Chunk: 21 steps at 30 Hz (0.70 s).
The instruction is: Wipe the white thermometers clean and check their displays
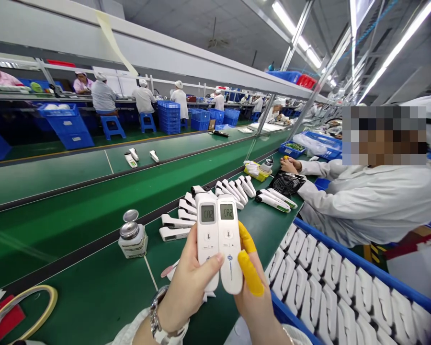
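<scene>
Side by side in front of me are two white handheld infrared thermometers, their grey screens lit and facing me. My left hand (pixel 187 285) is closed around the left thermometer (pixel 203 232), its thumb lying across the lower front. The right thermometer (pixel 230 285) is gripped in my right hand (pixel 253 304), whose thumb and a finger wear yellow finger cots. Both screens seem to read "CA2". Just beyond them, a row of white thermometers (pixel 175 222) lies on the green bench (pixel 107 287), partly hidden by the ones I hold.
A blue crate (pixel 298 318) of white thermometers stands at right. Beside it sits a co-worker (pixel 373 206) in white, near a black fan (pixel 287 183). On my left are a glass dispenser bottle (pixel 133 239) and a tape roll (pixel 50 306). A green conveyor (pixel 75 179) runs beyond the bench.
</scene>
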Tool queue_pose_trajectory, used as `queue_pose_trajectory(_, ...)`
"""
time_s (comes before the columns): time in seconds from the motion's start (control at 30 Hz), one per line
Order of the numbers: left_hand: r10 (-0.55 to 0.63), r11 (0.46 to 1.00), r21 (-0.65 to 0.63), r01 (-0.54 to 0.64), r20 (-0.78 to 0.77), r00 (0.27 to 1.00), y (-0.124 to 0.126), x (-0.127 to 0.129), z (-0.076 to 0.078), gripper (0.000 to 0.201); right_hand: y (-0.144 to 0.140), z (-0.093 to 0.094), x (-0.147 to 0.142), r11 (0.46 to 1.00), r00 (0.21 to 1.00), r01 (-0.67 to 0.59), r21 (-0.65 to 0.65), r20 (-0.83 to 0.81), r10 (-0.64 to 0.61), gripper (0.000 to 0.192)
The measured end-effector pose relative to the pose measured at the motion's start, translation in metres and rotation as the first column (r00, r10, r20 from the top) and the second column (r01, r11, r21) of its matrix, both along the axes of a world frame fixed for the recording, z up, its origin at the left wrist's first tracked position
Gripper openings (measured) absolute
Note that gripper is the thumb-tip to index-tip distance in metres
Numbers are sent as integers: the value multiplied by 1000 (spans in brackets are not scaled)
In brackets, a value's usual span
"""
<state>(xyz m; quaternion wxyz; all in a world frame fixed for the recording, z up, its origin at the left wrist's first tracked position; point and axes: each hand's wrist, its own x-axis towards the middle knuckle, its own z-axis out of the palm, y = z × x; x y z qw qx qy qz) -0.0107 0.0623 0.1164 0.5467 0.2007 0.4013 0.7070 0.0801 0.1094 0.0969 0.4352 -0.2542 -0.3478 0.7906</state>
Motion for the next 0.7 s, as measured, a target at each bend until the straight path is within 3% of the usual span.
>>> queue_pose_trajectory(0.13, 10, 1000, 22, -9, -50, 999, 2, 0, 1, 69, 22, 17, 2, 965, 979, -99, 243, 198, 50, 72)
queue_pose_trajectory(0.2, 5, 1000, 2, -4, -89, 996, 2, 0, 4, 68, 30, 23, 1, 932, 949, -177, 315, 307, 76, 67)
queue_pose_trajectory(0.27, 1, 1000, -17, -4, -126, 992, 1, -1, 5, 66, 35, 24, -1, 918, 929, -233, 319, 352, 114, 52)
queue_pose_trajectory(0.37, 14, 1000, 1, -14, -140, 990, 0, -1, 1, 65, 36, 19, -5, 936, 963, -159, 314, 260, 76, 31)
queue_pose_trajectory(0.53, 12, 999, 48, -9, -77, 997, 1, -3, -6, 64, 37, 6, -6, 937, 975, -133, 323, 212, 65, 31)
queue_pose_trajectory(0.7, -28, 997, 70, 25, 40, 999, 0, -5, -1, 61, 34, -5, -6, 983, 996, 1, 183, 84, -17, 12)
